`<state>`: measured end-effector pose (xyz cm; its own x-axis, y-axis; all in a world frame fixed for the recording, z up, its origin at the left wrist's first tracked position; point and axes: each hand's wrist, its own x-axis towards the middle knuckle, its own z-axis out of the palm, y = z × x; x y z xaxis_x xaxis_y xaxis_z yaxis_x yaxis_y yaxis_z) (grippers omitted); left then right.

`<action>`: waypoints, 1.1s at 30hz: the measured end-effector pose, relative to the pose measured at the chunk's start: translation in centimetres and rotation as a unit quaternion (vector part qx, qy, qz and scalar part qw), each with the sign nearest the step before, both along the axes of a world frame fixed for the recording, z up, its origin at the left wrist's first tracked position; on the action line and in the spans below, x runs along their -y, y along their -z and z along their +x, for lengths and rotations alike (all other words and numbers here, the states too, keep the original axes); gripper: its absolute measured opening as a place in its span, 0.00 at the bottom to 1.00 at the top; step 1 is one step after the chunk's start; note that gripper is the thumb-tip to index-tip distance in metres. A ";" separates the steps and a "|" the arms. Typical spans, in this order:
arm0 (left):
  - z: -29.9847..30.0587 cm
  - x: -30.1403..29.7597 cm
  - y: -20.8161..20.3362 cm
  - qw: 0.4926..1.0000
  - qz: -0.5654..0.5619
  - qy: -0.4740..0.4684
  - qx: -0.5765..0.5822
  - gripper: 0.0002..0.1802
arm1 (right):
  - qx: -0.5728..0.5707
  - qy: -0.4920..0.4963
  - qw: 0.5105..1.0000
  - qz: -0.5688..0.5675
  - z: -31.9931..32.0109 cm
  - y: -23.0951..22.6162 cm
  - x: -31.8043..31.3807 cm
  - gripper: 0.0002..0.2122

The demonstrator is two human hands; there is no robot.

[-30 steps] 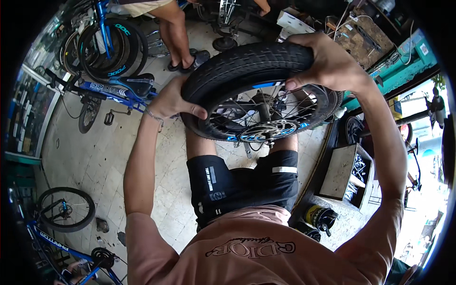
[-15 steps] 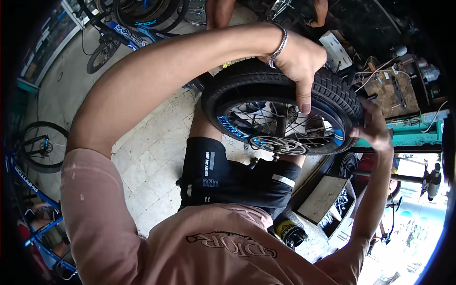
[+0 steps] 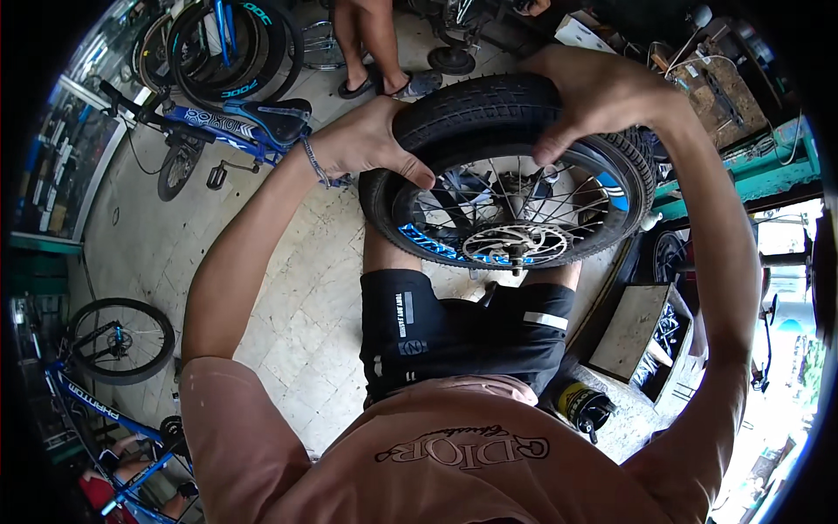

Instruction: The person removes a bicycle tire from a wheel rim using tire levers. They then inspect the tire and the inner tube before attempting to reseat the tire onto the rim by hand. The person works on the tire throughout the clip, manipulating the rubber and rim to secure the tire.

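A small bicycle wheel with a knobby black tyre is tilted in front of my legs. Its spoked rim carries blue markings, and a slotted brake disc surrounds the hub facing me. My left hand grips the tyre at its upper left, thumb pressed down by the rim. Over the upper right, my right hand wraps the tyre with its thumb on the inner edge. The fingers of both hands are mostly hidden behind the tyre. Whether the tyre sits fully in the rim, I cannot tell.
Blue bicycles stand at the upper left and lower left. A person's legs are beyond the wheel. To the right are a cluttered workbench, an open box of small parts and a black-and-yellow container.
My left hand has slid from the tyre's top to its upper left. The right hand, apart from the wheel at the right before, now grips the upper right of the tyre. The view has shifted.
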<state>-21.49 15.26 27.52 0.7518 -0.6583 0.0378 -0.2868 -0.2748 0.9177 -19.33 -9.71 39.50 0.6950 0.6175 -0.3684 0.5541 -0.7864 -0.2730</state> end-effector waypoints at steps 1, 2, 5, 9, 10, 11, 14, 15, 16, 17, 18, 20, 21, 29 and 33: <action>-0.2 0.1 -0.4 1.000 -0.012 -0.001 -0.005 0.41 | -0.018 -0.005 1.000 -0.023 -0.2 -0.3 -1.7 0.34; -0.2 0.7 -0.4 0.999 -0.031 0.007 -0.009 0.40 | -0.036 -0.001 0.998 -0.050 -0.6 -0.7 -3.3 0.33; -0.7 -0.1 -0.7 0.999 0.016 -0.023 -0.021 0.36 | 0.053 -0.045 0.994 -0.082 -1.0 -0.7 -6.8 0.30; -2.0 -0.5 -1.7 0.992 -0.078 0.016 -0.100 0.25 | 0.047 -0.169 0.968 -0.177 0.4 1.1 -10.2 0.34; -2.1 -0.3 -1.6 0.994 -0.057 -0.003 -0.095 0.24 | 0.016 -0.204 0.959 -0.195 0.1 0.9 -11.1 0.35; -2.3 -0.2 -1.7 0.995 -0.035 -0.023 -0.091 0.23 | 0.042 -0.183 0.961 -0.203 -0.3 1.1 -11.0 0.33; -2.5 0.6 -0.8 0.996 -0.032 -0.060 -0.057 0.15 | 0.111 -0.139 0.962 -0.206 -2.1 1.0 -10.3 0.30; -2.5 0.7 -0.8 0.996 -0.024 -0.073 -0.040 0.13 | 0.131 -0.126 0.963 -0.198 -2.1 1.3 -10.1 0.30; -2.6 0.8 -0.7 0.996 -0.017 -0.087 -0.023 0.12 | 0.148 -0.114 0.964 -0.188 -2.0 1.6 -10.0 0.29; -2.7 0.9 -0.5 0.993 -0.013 -0.112 -0.021 0.12 | 0.167 -0.106 0.964 -0.178 -2.0 1.9 -10.1 0.29; -3.0 1.1 -0.4 0.992 -0.004 -0.129 0.017 0.11 | 0.182 -0.094 0.964 -0.172 -1.9 2.5 -10.0 0.29; -3.6 1.8 -0.3 0.982 0.015 -0.161 0.094 0.11 | 0.213 -0.072 0.961 -0.159 -1.8 3.5 -10.0 0.28; -4.0 2.1 -0.4 0.981 -0.001 -0.175 0.081 0.11 | 0.233 -0.060 0.959 -0.149 -1.8 4.2 -10.1 0.28; -5.3 4.7 1.5 0.933 -0.038 -0.333 0.134 0.11 | 0.282 -0.024 0.957 -0.064 -2.4 6.6 -8.7 0.26; -5.7 4.1 -0.1 0.954 -0.005 -0.275 0.122 0.16 | 0.201 -0.051 0.978 -0.015 -1.9 3.7 -7.4 0.25</action>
<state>-27.16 11.19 27.67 0.9513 -0.1653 0.2600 -0.3070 -0.4360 0.8460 -21.20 -2.34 35.80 0.7222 0.6849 -0.0960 0.6885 -0.7252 0.0055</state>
